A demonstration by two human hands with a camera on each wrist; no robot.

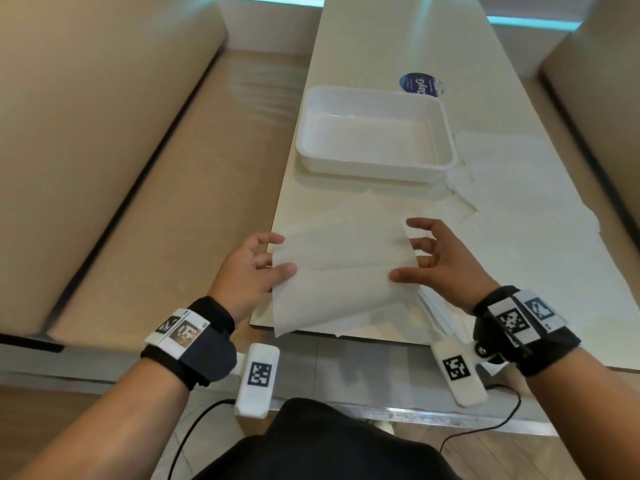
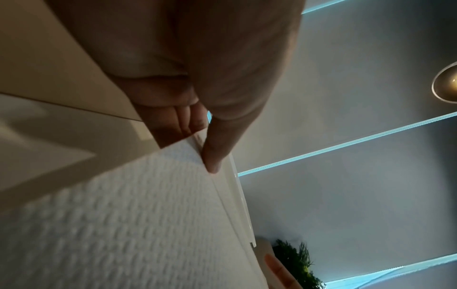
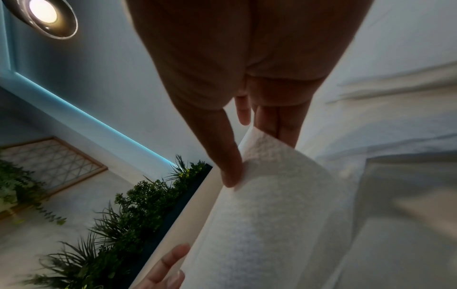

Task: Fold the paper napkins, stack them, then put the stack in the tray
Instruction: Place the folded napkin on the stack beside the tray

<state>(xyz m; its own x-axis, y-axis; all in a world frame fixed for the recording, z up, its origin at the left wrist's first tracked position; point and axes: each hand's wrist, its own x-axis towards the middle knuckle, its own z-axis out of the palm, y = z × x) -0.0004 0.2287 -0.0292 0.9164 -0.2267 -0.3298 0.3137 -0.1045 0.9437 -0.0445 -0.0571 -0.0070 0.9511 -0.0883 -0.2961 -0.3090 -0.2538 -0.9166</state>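
A white paper napkin [image 1: 339, 261] is held between both hands above the table's near edge, bent over in a loose fold. My left hand [image 1: 266, 261] pinches its left edge between thumb and fingers; the left wrist view shows the thumb lying on the embossed napkin [image 2: 118, 224]. My right hand [image 1: 415, 258] pinches the right edge, thumb on top and fingers behind, as the right wrist view shows on the curled napkin [image 3: 267, 215]. An empty white plastic tray [image 1: 374, 168] stands farther back on the table. Several unfolded napkins [image 1: 526, 209] lie spread to the right.
The pale table [image 1: 367, 46] is long and narrow, with beige bench seats [image 1: 104, 133] on both sides. A round dark blue sticker [image 1: 419, 84] lies behind the tray. A thin pile of napkins [image 1: 440, 310] lies under my right wrist at the table's near edge.
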